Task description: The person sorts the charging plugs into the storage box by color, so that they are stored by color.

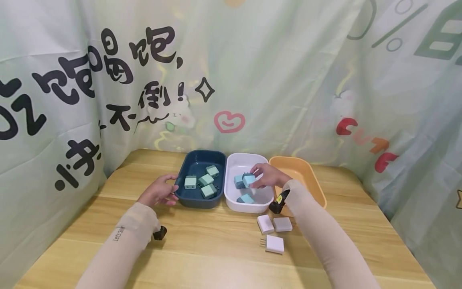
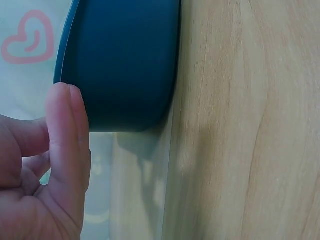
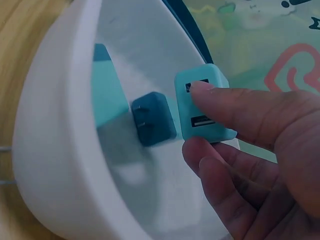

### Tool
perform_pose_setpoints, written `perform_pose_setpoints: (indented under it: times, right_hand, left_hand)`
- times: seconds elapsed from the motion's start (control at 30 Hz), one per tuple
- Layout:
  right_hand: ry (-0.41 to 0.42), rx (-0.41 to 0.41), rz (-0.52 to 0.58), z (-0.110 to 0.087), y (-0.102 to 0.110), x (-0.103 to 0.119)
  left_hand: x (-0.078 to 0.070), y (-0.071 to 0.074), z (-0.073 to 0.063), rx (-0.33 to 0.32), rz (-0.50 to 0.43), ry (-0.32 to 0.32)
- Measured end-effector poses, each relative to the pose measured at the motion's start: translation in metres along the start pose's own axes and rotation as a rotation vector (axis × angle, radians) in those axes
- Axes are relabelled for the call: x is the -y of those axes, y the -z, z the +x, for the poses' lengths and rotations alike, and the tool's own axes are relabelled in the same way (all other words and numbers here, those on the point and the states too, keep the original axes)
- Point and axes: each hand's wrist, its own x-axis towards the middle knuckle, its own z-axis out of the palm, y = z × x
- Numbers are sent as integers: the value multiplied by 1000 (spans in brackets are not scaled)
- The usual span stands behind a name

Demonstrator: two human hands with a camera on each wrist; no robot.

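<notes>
My right hand point(image 1: 270, 176) pinches a light blue USB charger point(image 3: 206, 107) over the white tray point(image 1: 229, 200); its two USB ports face the right wrist camera, and the thumb partly covers one. Two more blue chargers lie in that tray, one charger point(image 1: 245, 198) near the front and another charger point(image 3: 152, 119) behind, its prongs showing. At the left side of the dark blue tray point(image 1: 198, 204), my left hand point(image 1: 160, 192) has its fingers extended, fingertips at the tray's rim. Several pale green chargers point(image 1: 208, 191) sit inside the dark blue tray.
A yellow tray point(image 1: 317, 186) stands right of the white one, partly behind my right forearm. Three white chargers, among them a charger point(image 1: 275, 244) with prongs pointing left, lie on the wooden table point(image 1: 202, 249) in front. A printed curtain point(image 1: 260, 88) hangs behind and around the table.
</notes>
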Motion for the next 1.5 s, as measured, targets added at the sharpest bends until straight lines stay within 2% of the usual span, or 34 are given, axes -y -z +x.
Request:
perform_pose_setpoints:
  times: [0.23,0.4,0.63,0.87,0.93,1.13,1.5]
  right_hand:
    - [-47,-13,-59,2,5,0]
    - [-52,-27,-89,4,6,-1]
    - [-41,-55,-52,3,9,-7]
    - [-29,-65,-33,-2,11,-4]
    - [-32,-61,-24,-5,10,-4]
    - [25,-54,-29,-22,12,-9]
    - [118,-73,15,-73,16,-21]
  left_hand:
    - [-3,0,0,2,4,7]
    - [-5,-1,0,1,4,5]
    - [-3,-3,2,10,3,10]
    - [-2,-3,3,9,6,1]
    - [-1,-3,4,11,-1,2]
    - [1,-3,3,14,-10,0]
    - [-1,0,-1,6,-2,5]
